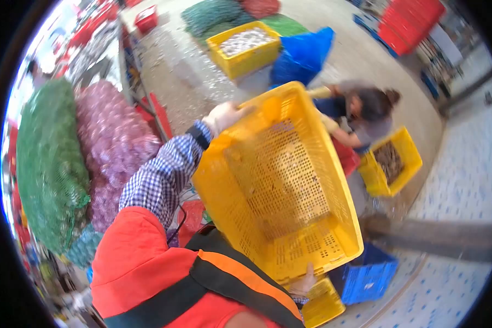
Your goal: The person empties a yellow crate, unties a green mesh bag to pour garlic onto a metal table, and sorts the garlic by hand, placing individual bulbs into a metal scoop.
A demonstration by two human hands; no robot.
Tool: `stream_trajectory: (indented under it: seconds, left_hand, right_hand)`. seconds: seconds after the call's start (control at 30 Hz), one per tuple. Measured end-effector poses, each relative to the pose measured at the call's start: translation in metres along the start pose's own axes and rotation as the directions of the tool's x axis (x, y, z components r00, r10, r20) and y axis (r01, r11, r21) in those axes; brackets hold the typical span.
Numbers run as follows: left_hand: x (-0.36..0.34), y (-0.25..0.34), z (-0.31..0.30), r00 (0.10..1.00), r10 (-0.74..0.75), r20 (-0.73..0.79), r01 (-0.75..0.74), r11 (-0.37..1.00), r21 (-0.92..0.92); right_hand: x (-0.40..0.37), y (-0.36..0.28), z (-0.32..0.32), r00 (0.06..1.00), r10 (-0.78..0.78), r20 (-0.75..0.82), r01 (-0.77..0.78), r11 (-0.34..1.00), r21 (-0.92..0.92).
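Observation:
A large yellow perforated plastic crate [281, 158] is tilted in front of me, its open side toward me. Nothing but some dirt or residue shows inside. My left hand [223, 118], in a whitish glove below a blue checkered sleeve, grips its upper left rim. My right hand [303, 281] is at the crate's lower rim, with fingers against the edge and part of the hand hidden. Beneath that hand is another yellow crate [323, 304], and a blue crate [369, 276] stands just to its right.
Green [52, 164] and pink [112, 126] mesh sacks of shells stand left. A co-worker [366, 112] bends close behind the crate, by a yellow crate with dark contents [391, 164]. Farther back are a yellow crate of pale items [243, 46] and a blue bag [300, 57].

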State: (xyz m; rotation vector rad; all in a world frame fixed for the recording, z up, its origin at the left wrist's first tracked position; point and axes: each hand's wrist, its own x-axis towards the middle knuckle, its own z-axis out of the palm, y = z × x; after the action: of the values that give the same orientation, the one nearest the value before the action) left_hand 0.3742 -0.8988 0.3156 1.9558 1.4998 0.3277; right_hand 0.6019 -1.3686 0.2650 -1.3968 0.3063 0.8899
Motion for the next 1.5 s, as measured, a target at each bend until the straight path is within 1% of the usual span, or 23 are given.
stream_trajectory:
  seconds: [0.13, 0.2, 0.23, 0.27, 0.3, 0.37, 0.4, 0.43, 0.47, 0.6, 0.7, 0.8, 0.87, 1.0, 1.03, 1.07, 1.1, 1.23, 1.3, 1.37, 1.4, 1.43, 1.5]
  left_hand:
    - [0.053, -0.013, -0.127, 0.982, 0.082, -0.172, -0.065, 0.992, 0.106]
    - [0.048, 0.004, -0.195, 0.974, 0.082, -0.212, -0.050, 0.987, 0.154]
    - [0.041, 0.019, -0.216, 0.967, 0.072, -0.245, -0.028, 0.984, 0.178]
    - [0.045, 0.017, -0.238, 0.944, 0.084, -0.320, -0.017, 0.978, 0.207]
    - [0.049, 0.014, -0.257, 0.915, 0.102, -0.390, -0.008, 0.972, 0.235]
    - [0.044, 0.014, -0.295, 0.875, 0.123, -0.468, -0.032, 0.980, 0.198]
    - [0.034, 0.019, -0.308, 0.851, 0.103, -0.515, -0.037, 0.990, 0.137]
    - [0.024, 0.021, -0.325, 0.828, 0.071, -0.556, 0.077, 0.968, 0.239]
    - [0.017, 0.016, -0.340, 0.821, 0.053, -0.568, 0.092, 0.970, 0.223]
    - [0.001, -0.016, -0.374, 0.778, -0.084, -0.623, 0.130, 0.991, 0.029]
    - [0.003, -0.047, -0.369, 0.750, -0.084, -0.656, -0.003, 0.991, -0.131]
    - [0.038, -0.102, -0.356, 0.706, -0.190, -0.682, 0.062, 0.976, -0.209]
    - [0.043, -0.108, -0.353, 0.748, -0.209, -0.630, 0.002, 0.950, -0.313]
    - [0.081, -0.174, -0.344, 0.695, -0.401, -0.597, 0.100, 0.876, -0.472]
    - [0.092, -0.207, -0.342, 0.733, -0.371, -0.571, 0.052, 0.867, -0.496]
    - [0.063, -0.183, -0.354, 0.688, -0.435, -0.580, 0.252, 0.893, -0.372]
    - [0.065, -0.203, -0.354, 0.675, -0.474, -0.566, 0.299, 0.877, -0.377]
    - [0.081, -0.278, -0.330, 0.585, -0.640, -0.498, 0.384, 0.760, -0.525]
    - [0.108, -0.303, -0.321, 0.550, -0.776, -0.308, 0.393, 0.566, -0.724]
    - [0.139, -0.334, -0.303, 0.483, -0.827, -0.289, 0.310, 0.470, -0.826]
    - [-0.015, -0.333, -0.307, 0.440, -0.858, -0.264, 0.246, 0.398, -0.884]
    - [-0.042, -0.349, -0.274, 0.404, -0.881, -0.247, 0.261, 0.370, -0.892]
    - [-0.053, -0.329, -0.289, 0.405, -0.883, -0.236, 0.004, 0.260, -0.966]
  right_hand:
    - [0.061, 0.055, 0.092, 0.944, 0.038, 0.328, -0.041, 0.999, 0.005]
    - [0.071, 0.067, 0.147, 0.898, 0.178, 0.403, -0.220, 0.974, 0.060]
    - [0.099, 0.087, 0.144, 0.865, -0.025, 0.501, 0.143, 0.970, -0.199]
    - [0.123, 0.105, 0.145, 0.749, -0.179, 0.638, 0.506, 0.776, -0.376]
    - [0.121, 0.101, 0.157, 0.744, -0.167, 0.647, 0.510, 0.768, -0.388]
    - [0.107, 0.085, 0.224, 0.552, -0.254, 0.794, 0.778, 0.498, -0.382]
    - [0.100, 0.075, 0.254, 0.541, -0.251, 0.803, 0.781, 0.503, -0.369]
    - [0.094, 0.061, 0.283, 0.682, -0.107, 0.723, 0.370, 0.904, -0.215]
    - [0.090, 0.050, 0.307, 0.718, 0.111, 0.687, -0.168, 0.986, 0.017]
    - [0.095, 0.006, 0.378, 0.617, 0.100, 0.781, -0.111, 0.993, -0.039]
    - [0.109, -0.020, 0.420, 0.630, 0.097, 0.771, -0.071, 0.995, -0.067]
    - [0.139, -0.034, 0.447, 0.665, 0.003, 0.747, 0.136, 0.983, -0.125]
    - [0.161, -0.039, 0.472, 0.660, 0.066, 0.748, 0.096, 0.981, -0.171]
    - [0.190, -0.044, 0.513, 0.618, 0.285, 0.733, -0.061, 0.947, -0.316]
    - [0.184, -0.040, 0.525, 0.645, 0.152, 0.748, 0.092, 0.957, -0.274]
    - [0.191, -0.040, 0.535, 0.654, 0.205, 0.728, 0.043, 0.951, -0.307]
    - [0.195, -0.039, 0.545, 0.670, 0.259, 0.696, -0.010, 0.940, -0.340]
    - [0.150, -0.052, 0.620, 0.629, 0.394, 0.670, -0.093, 0.894, -0.438]
    - [0.184, -0.064, 0.693, 0.643, 0.411, 0.647, -0.008, 0.848, -0.530]
    - [0.213, -0.068, 0.774, 0.640, 0.381, 0.667, 0.079, 0.831, -0.551]
    - [0.102, -0.074, 0.679, 0.626, 0.404, 0.667, 0.094, 0.810, -0.579]
    - [0.098, -0.082, 0.674, 0.589, 0.424, 0.688, 0.136, 0.787, -0.602]
    - [0.068, -0.079, 0.730, 0.590, 0.417, 0.692, 0.190, 0.761, -0.621]
